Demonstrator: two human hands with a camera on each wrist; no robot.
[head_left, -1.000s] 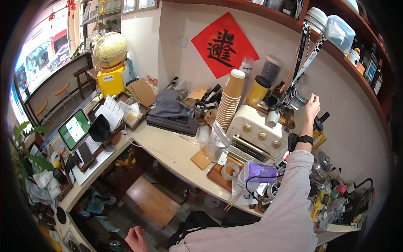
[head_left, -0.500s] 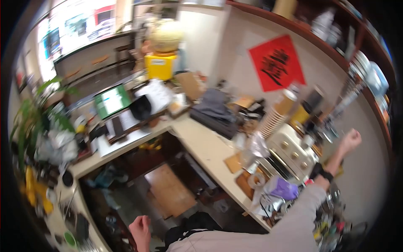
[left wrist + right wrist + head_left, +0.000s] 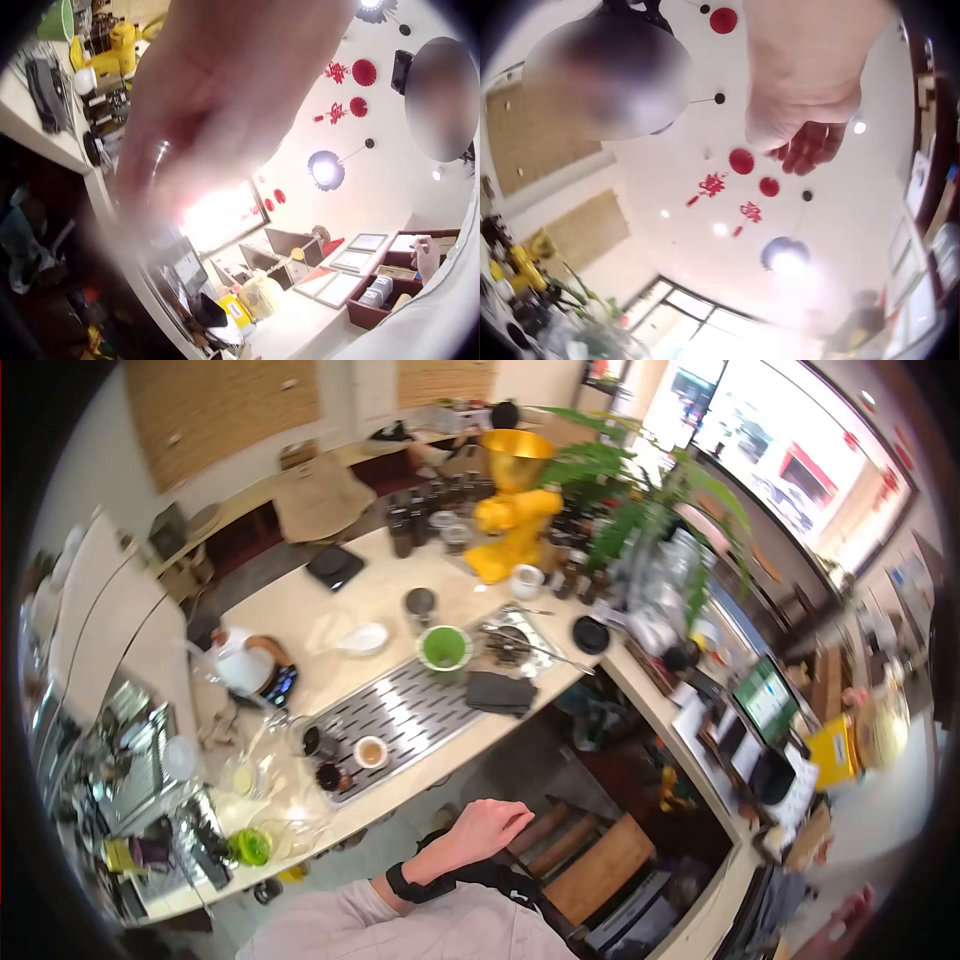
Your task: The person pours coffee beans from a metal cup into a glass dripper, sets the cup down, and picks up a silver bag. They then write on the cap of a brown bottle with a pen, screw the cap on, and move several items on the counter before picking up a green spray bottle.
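My left hand [image 3: 480, 830], a black band at its wrist, hovers in front of the counter edge with loosely bent fingers and nothing in its grasp. Nearest on the counter are a metal slotted drip tray [image 3: 400, 710], a folded dark cloth [image 3: 500, 695] and a green cup with a pale rim [image 3: 445, 650]. A small white cup of brown liquid [image 3: 370, 752] stands on the tray's near end. Blurred at the far right is my right hand [image 3: 850, 920], beside dark folded fabric. The right wrist view shows its fingers [image 3: 810, 146] loosely curled and empty.
A yellow machine with a hopper [image 3: 515, 510] stands at the back beside a leafy plant [image 3: 660, 490]. To the left are a white kettle [image 3: 245, 660] and glassware. A tablet [image 3: 768, 702] sits on the right counter. Below the counter is a wooden board [image 3: 600, 870].
The head view has swung left from the oven and wall to the drip-tray counter. My right hand has left the hanging straps and is lower, at the right edge. My left hand has come farther into view.
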